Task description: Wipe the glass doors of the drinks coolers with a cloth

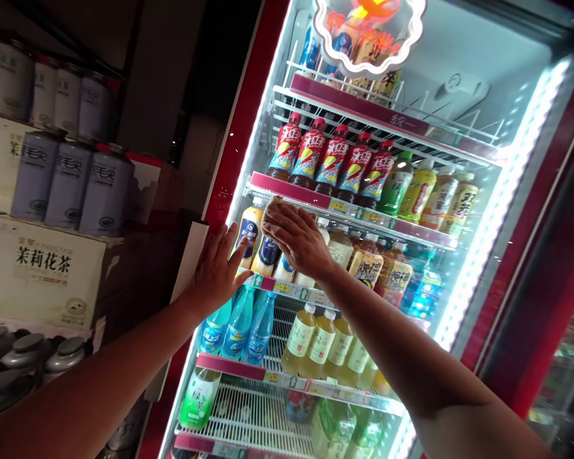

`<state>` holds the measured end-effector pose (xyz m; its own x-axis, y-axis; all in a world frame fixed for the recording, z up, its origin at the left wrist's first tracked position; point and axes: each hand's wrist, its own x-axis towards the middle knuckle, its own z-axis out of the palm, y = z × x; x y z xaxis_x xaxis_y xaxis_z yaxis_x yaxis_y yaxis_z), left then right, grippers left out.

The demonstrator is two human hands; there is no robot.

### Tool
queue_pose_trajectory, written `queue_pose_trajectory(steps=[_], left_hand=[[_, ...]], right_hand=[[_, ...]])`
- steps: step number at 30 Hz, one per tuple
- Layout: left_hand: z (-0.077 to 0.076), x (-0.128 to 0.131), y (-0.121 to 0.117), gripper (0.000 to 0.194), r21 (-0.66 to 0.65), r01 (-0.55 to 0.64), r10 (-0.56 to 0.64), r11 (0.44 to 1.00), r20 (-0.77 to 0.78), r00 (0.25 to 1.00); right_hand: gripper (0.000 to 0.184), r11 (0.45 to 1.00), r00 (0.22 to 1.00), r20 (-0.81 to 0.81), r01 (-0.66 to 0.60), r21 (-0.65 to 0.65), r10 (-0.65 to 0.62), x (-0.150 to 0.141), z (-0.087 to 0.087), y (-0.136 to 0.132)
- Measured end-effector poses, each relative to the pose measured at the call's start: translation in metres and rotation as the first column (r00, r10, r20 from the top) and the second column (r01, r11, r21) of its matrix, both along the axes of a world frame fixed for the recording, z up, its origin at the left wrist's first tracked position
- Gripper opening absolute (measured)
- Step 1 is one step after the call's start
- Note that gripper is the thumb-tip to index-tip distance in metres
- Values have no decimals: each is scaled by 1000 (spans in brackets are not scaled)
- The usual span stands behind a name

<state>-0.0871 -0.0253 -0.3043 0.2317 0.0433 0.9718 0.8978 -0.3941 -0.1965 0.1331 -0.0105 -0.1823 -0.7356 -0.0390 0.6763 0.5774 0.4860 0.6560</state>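
A lit drinks fridge [229, 146] with a red frame fills the middle and right of the head view. My right hand [301, 239] presses a crumpled brownish cloth [274, 209] against its glass door [478, 268], in front of the middle shelf. Fingers spread, my left hand [217, 264] rests at the door's left edge, lower and to the left of the cloth. Behind the glass near both hands stand dark-labelled bottles [268, 250]. Part of the cloth is hidden under my right fingers.
Red-labelled bottles [333, 159] line the shelf above the hands; blue bottles [239, 331] and pale yellow bottles [323, 338] stand below. At left are grey-lilac canisters [67, 182], a cream box [45, 271] and dark-lidded cans [29, 350]. A glowing sign [414, 29] hangs at the top.
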Motion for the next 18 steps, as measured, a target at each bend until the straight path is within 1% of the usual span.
queue_pose_trajectory(steps=[2,4,6,8,10,12,15,16,18], left_hand=[[1,0,-2,75,-7,0,0,1000,11,1000],[2,1,-4,72,-13,-19,20,1000,13,1000],[3,2,-6,69,-6,-46,47,999,7,999],[4,2,-8,66,9,-63,63,998,-2,998],[4,2,-10,64,15,-70,70,997,-7,998],[4,2,-11,62,16,-75,75,997,-18,997],[4,2,-11,57,25,-75,76,997,-33,997],[4,1,-11,55,29,-69,69,997,-33,997],[4,1,-10,54,34,-54,55,998,-27,998]], right_hand=[[43,1000,998,-64,-9,-4,9,-6,9,1],[43,999,990,-137,-32,-1,32,-15,12,3],[41,999,993,-110,-50,-16,47,-24,8,5],[39,998,998,-1,-55,-36,55,-33,1,5],[38,998,995,82,-52,-43,56,-39,0,5],[38,998,997,56,-45,-41,48,-44,4,6],[40,999,996,-89,-28,-38,24,-51,12,10],[40,999,994,-104,-26,-40,22,-53,13,10],[41,998,998,-53,-29,-52,26,-57,11,11]])
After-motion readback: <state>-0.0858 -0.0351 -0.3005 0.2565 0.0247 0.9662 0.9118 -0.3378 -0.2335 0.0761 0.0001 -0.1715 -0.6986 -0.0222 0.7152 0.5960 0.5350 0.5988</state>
